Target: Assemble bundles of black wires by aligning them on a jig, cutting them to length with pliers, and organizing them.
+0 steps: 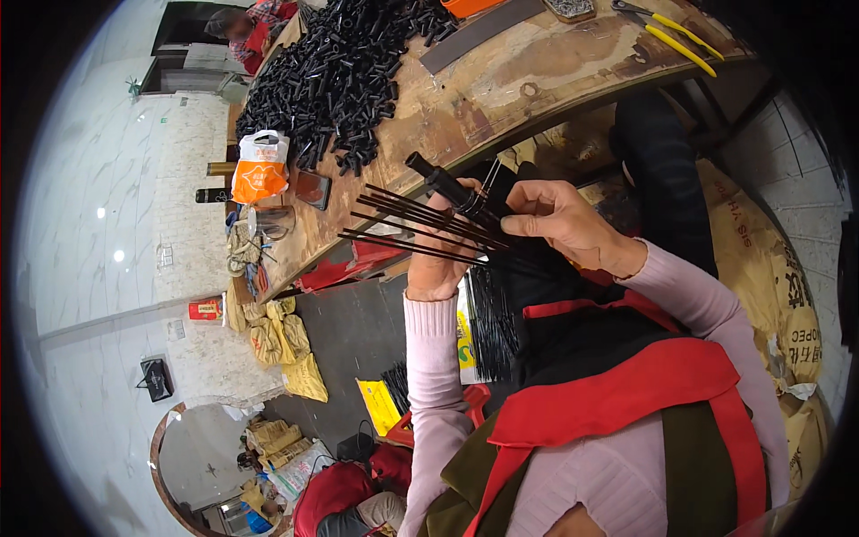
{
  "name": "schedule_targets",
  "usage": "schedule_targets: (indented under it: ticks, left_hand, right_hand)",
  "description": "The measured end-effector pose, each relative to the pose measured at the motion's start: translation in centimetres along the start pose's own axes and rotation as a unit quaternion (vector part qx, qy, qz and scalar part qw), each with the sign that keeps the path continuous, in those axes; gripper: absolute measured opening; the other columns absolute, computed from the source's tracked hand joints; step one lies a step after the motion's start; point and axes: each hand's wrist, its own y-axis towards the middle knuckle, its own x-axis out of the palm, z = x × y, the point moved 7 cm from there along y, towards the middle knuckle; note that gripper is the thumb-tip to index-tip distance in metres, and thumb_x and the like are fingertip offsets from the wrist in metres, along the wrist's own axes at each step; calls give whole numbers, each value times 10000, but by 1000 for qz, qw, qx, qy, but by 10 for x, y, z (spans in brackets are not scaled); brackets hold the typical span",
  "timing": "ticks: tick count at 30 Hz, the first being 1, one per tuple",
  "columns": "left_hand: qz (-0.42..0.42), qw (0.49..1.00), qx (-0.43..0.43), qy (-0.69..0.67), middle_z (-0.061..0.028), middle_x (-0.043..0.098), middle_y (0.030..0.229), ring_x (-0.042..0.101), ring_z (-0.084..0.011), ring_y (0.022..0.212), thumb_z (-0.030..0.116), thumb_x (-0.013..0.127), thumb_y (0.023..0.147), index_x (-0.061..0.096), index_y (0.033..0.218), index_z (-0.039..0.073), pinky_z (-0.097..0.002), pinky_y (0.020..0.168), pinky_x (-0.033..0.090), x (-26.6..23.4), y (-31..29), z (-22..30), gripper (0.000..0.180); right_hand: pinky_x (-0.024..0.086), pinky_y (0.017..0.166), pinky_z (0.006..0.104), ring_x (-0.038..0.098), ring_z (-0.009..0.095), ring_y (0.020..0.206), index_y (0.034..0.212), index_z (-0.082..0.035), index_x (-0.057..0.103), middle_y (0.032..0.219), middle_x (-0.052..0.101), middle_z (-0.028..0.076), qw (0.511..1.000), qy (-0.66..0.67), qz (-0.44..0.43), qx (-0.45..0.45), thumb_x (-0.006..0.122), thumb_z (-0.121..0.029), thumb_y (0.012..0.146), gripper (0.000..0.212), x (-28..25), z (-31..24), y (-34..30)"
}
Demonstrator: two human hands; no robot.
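My left hand is wrapped from behind around a black tubular fitting, which is tilted with its open end to the upper left. Several thin dark rods fan out leftward across this palm. Thin metal wires stick up beside the fitting. Thumb and forefinger of my right hand are closed together by the fitting's lower end, near the rod ends. What they pinch is too small and dark to make out. Below the hands, a bundle of thin black rods lies beside my lap.
A worn wooden table carries a big heap of black tubes, a grey flat strip and yellow-handled pliers. An orange-and-white bag sits at its left edge. Sacks stand at right; another person is at lower left.
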Motion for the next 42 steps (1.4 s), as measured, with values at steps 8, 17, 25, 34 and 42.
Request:
schedule_targets:
  ticks: [8,17,25,34,42]
  left_hand:
    - [-76,994,48,68,-78,651,975,658,-142,751,123,711,902,503,1291,28,-250,634,558,7,6,0,451]
    - [115,977,93,-152,-19,599,1112,575,-147,1053,416,461,1030,456,1340,11,-260,927,471,19,5,-23,510]
    - [164,933,212,240,17,646,884,558,-63,783,41,772,828,641,971,15,-215,718,457,53,-18,26,196]
    - [179,923,254,225,2,655,906,564,-62,809,45,743,861,646,998,-15,-214,735,466,55,-13,16,178]
    - [216,877,288,318,-10,664,914,573,-63,817,35,726,874,649,1010,-30,-217,740,477,51,-9,10,169]
  right_hand:
    - [468,783,213,610,92,851,978,6,649,913,655,38,987,112,-30,110,732,-28,859,149,0,4,0]
    - [465,786,217,606,82,833,965,-21,660,906,672,12,989,68,118,-63,716,-43,874,109,-11,-9,0]
    - [489,831,218,623,84,892,1022,-2,653,946,669,23,983,35,117,-138,723,4,864,172,17,-17,-9]
    - [477,880,224,620,106,961,1051,-13,650,992,676,37,991,103,79,-33,731,-7,861,206,-10,-8,4]
    - [469,878,234,627,116,958,1018,-29,670,1006,680,35,990,113,85,-29,741,-16,855,178,-16,-3,10]
